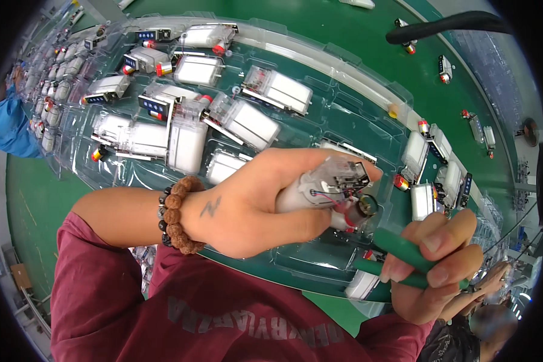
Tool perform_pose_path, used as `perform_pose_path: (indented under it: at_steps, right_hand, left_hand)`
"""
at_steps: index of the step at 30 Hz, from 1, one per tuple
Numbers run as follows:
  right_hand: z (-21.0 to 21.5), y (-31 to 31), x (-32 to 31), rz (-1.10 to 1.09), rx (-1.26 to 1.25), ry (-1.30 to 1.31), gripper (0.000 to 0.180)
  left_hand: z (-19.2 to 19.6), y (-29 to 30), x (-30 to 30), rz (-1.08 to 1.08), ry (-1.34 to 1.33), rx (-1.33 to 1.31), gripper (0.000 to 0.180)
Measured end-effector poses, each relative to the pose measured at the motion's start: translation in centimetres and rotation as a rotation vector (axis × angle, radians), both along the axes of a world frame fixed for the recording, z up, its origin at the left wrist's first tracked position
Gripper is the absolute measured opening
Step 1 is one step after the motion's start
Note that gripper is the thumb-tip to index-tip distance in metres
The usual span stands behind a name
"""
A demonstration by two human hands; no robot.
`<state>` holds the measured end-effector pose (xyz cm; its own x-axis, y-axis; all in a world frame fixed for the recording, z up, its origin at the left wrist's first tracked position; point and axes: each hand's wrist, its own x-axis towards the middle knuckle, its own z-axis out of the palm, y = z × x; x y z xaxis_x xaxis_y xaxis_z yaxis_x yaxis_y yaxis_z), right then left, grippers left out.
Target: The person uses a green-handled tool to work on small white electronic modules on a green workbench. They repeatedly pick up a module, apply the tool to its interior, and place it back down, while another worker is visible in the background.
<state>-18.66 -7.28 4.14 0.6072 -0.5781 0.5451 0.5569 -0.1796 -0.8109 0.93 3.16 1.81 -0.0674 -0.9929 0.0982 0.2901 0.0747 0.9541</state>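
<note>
My left hand [241, 211], with a beaded bracelet at the wrist, is closed around a small white device [295, 196]. The device has a clear plastic end showing thin wires, and a round dark motor-like part [363, 208] sits beside my thumb. My right hand [437, 259] is closed on a green two-armed tool [404, 250]. Its two arms stick out toward the device, a little apart from each other. The exact kind of tool does not show, since my fingers cover part of it. A gap remains between the tool and the device.
Clear plastic trays [344, 114] lie on the green bench, several white devices [277, 90] in them. More devices [416, 157] lie at the right. A black cable or arm [452, 25] crosses the upper right. A person in blue [12, 123] is at far left, another [492, 326] at lower right.
</note>
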Motion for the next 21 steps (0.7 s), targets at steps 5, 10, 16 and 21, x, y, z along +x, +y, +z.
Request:
perform_pose_path:
  at_steps: [5,10,16,21]
  right_hand:
    - [-0.1,0.0,-0.1,0.076,0.004,-0.048,0.009]
    - [-0.7,-0.2,0.0,0.13,-0.009,-0.135,0.011]
    - [-0.1,-0.3,-0.2,0.097,-0.165,0.091,0.026]
    - [-0.6,0.2,-0.1,0.106,0.041,-0.065,0.01]
  left_hand:
    - [0.7,0.0,0.1,-0.052,0.264,0.103,0.053]
    - [0.2,-0.3,0.2,-0.114,0.341,0.101,0.05]
    - [0.4,-0.2,0.3,-0.139,0.371,0.127,0.05]
    - [-0.3,-0.3,0.1,-0.148,0.372,0.068,0.049]
